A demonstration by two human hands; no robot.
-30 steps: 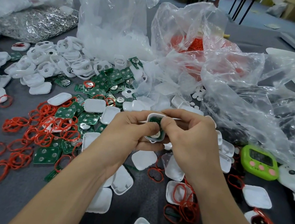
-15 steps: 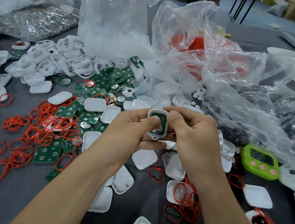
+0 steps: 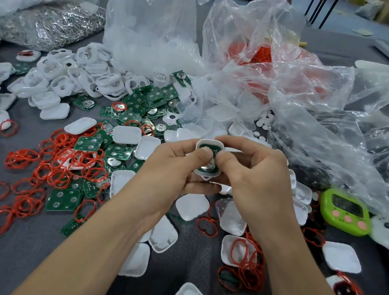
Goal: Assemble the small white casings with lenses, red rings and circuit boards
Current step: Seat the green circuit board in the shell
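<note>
The left hand [image 3: 170, 169] and right hand [image 3: 256, 181] pinch a white casing [image 3: 211, 141] between them. Both thumbs press its circuit board [image 3: 204, 147].

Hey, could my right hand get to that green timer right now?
Probably yes. The green timer lies uncovered just right of the right hand, with only low white casings between. But that hand pinches the held casing together with the left hand, so it must let go first.
</note>
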